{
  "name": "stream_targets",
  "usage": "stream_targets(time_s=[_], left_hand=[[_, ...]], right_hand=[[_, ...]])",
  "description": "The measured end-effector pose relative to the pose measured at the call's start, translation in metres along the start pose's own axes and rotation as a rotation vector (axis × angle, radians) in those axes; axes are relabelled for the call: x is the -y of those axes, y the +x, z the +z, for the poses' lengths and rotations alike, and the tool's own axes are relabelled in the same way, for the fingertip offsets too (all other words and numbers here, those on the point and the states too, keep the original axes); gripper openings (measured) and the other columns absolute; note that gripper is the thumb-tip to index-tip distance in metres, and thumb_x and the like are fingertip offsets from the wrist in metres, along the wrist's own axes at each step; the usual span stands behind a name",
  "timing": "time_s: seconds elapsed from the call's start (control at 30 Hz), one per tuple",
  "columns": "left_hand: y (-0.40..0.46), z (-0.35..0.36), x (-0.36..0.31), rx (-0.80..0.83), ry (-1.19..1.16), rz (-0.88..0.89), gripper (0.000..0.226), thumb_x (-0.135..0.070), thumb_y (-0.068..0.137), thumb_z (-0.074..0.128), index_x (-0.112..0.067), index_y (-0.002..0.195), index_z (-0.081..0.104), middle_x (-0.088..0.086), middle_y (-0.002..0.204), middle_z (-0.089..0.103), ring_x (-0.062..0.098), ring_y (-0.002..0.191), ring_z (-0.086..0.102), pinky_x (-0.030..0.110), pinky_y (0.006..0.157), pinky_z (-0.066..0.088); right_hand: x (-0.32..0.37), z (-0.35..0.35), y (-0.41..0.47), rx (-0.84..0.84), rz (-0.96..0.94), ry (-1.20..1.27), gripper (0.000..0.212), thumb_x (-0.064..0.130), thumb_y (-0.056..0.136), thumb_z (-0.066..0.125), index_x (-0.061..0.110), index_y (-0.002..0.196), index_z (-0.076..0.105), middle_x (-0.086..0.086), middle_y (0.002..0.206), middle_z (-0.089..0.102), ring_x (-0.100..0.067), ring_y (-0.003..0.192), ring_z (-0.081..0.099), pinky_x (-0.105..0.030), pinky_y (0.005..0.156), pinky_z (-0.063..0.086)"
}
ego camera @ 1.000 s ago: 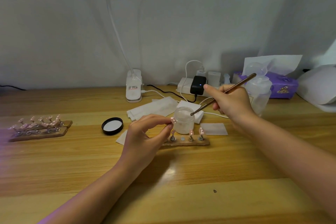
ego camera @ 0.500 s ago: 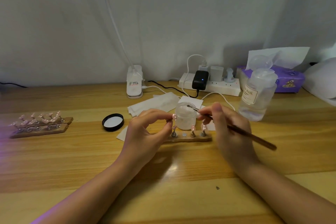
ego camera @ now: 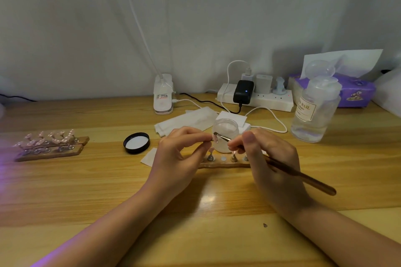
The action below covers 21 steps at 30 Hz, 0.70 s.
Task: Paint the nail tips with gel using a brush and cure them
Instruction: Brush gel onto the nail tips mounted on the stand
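Observation:
My left hand point(ego camera: 180, 156) pinches a small nail tip point(ego camera: 215, 139) on its stand, lifted just above the wooden holder strip point(ego camera: 225, 164). My right hand point(ego camera: 269, 165) grips a bronze brush point(ego camera: 303, 178); its bristle end touches that nail tip. Behind them stands an open frosted gel jar point(ego camera: 225, 130). Three metal stands with tips remain on the strip, partly hidden by my fingers. One socket of the strip is bare.
A black jar lid point(ego camera: 136, 143) lies to the left. Two holder strips with pink nail tips point(ego camera: 50, 145) sit far left. White wipes point(ego camera: 188, 120), a power strip point(ego camera: 256, 98), a clear liquid bottle point(ego camera: 312, 115) and a purple tissue box point(ego camera: 351, 91) stand behind.
My right hand came down from above the jar, turned the brush so the handle points right, and brought the bristles to the nail tip held by my left hand.

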<state>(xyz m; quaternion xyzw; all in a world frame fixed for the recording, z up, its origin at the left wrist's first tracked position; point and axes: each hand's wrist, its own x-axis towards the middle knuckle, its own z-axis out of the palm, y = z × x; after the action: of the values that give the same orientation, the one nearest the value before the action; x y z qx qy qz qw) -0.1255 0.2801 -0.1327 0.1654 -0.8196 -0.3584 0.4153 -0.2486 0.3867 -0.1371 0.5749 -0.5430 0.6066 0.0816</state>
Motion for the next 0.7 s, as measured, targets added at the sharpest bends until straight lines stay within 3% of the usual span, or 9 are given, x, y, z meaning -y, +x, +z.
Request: stream_targets(time_s=[0.17,0.4,0.53,0.7], left_hand=[[0.0,0.0,-0.0008,-0.013,-0.023,-0.023,0.033,-0.002,0.079,0.066,-0.034,0.09,0.063,-0.013,0.088,0.064,0.005,0.088,0.057,0.024,0.078,0.046],[0.0,0.0008,-0.0023,-0.011,-0.025,-0.043,0.029,-0.004,0.08,0.066,-0.031,0.092,0.065,-0.009,0.089,0.064,0.014,0.093,0.059,0.052,0.086,0.043],[0.0,0.0004,-0.0034,-0.007,-0.024,-0.061,0.03,-0.006,0.08,0.066,-0.033,0.091,0.065,-0.01,0.09,0.064,0.012,0.094,0.058,0.051,0.088,0.043],[-0.0001,-0.0004,-0.004,-0.001,-0.028,-0.068,0.028,-0.005,0.08,0.066,-0.031,0.092,0.065,-0.009,0.089,0.065,0.011,0.093,0.058,0.047,0.085,0.045]], right_hand=[[-0.0004,-0.0043,-0.0043,-0.062,0.054,0.054,0.039,0.022,0.092,0.037,0.011,0.067,0.064,0.003,0.062,0.062,-0.004,0.062,0.06,-0.014,0.059,0.045],[-0.0004,0.0006,-0.0009,0.02,0.024,0.015,0.039,0.032,0.094,0.037,0.01,0.077,0.065,0.011,0.074,0.061,0.0,0.074,0.059,-0.014,0.068,0.045],[-0.0008,-0.0025,-0.0042,-0.042,0.073,0.063,0.038,0.023,0.092,0.036,0.012,0.068,0.064,0.008,0.065,0.061,-0.002,0.064,0.059,-0.011,0.061,0.043],[-0.0008,0.0014,-0.0006,0.021,0.038,0.015,0.039,0.03,0.093,0.038,0.008,0.076,0.065,0.01,0.075,0.061,0.0,0.075,0.059,-0.013,0.068,0.044]])
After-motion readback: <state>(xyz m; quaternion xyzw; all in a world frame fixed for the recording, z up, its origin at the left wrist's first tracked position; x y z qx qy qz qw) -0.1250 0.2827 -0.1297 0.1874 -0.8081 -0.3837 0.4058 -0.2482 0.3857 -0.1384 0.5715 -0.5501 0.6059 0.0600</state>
